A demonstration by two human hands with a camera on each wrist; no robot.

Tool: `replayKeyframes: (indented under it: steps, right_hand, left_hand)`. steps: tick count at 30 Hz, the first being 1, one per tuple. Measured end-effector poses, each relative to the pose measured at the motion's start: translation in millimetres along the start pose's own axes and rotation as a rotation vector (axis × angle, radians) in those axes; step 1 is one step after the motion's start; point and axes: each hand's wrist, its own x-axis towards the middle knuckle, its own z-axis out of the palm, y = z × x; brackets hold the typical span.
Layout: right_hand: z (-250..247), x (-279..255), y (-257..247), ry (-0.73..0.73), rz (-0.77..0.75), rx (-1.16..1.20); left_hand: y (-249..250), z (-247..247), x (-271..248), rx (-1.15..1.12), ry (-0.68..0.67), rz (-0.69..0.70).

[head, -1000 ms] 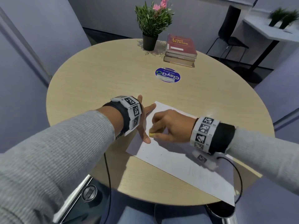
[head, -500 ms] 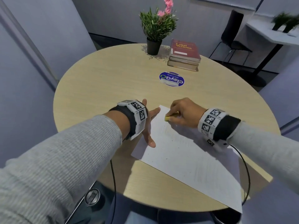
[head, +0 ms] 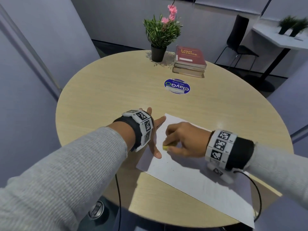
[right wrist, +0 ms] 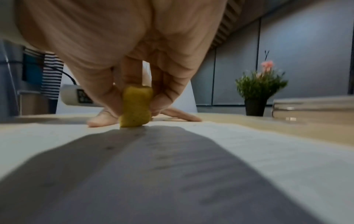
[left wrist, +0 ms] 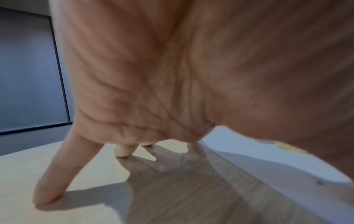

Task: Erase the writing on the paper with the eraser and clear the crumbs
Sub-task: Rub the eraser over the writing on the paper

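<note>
Holding the sheet down on the left, the left hand point(head: 152, 135) lies spread, fingers straight, across the left edge of the paper point(head: 191, 177): thumb and forefinger tips on the sheet, the other fingers on the round wooden table point(head: 108, 90), as the left wrist view shows. Just to its right the right hand point(head: 185, 141) pinches the yellow eraser point(head: 165, 148) between thumb and fingertips, its lower end standing on the paper close to the left thumb. The sheet lies aslant, and its near right corner hangs past the table's rim.

Judged from this, the risks come from how little of the sheet is pinned. A hard stroke away from the left hand could buckle or crease the paper, and a stroke toward it could drive the eraser into the thumb. Small dark specks dot the sheet; whether they are crumbs or leftover writing cannot be told. Brushed carelessly, they might smear or scatter onto the table. Rightward, the cable point(head: 257, 194) crosses the overhanging corner and could drag the sheet. The potted plant point(head: 160, 35), the stacked books point(head: 190, 61) and a blue sticker point(head: 177, 86) sit well apart on the far side.
</note>
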Motion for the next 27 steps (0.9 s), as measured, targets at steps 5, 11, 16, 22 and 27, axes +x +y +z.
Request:
replayKeyframes:
  steps: [5,11,16,22,27]
  right_hand:
    - [-19.7,10.9,36.5,0.080,0.151,-0.039]
    - [4.4,5.3,3.0,0.030,-0.008,-0.009]
    - [-17.5,16.0,39.6,0.080,0.171,-0.071]
    - [5.1,8.1,10.3,0.063,0.013,-0.026]
    - [-13.1,15.6,39.2,0.101,0.153,-0.028]
  left_hand:
    - [-1.0,-1.8,-2.0,0.003,-0.005,0.011]
    - [-0.3,-1.7,-1.3,-0.002,-0.011,0.005]
    - [0.4,-3.4,-6.1,0.013,0.001,0.010]
    - [-0.3,-0.1,-0.5,0.015,0.004,0.007]
    - [-1.2,-1.5,-3.4,-0.004,0.000,0.011]
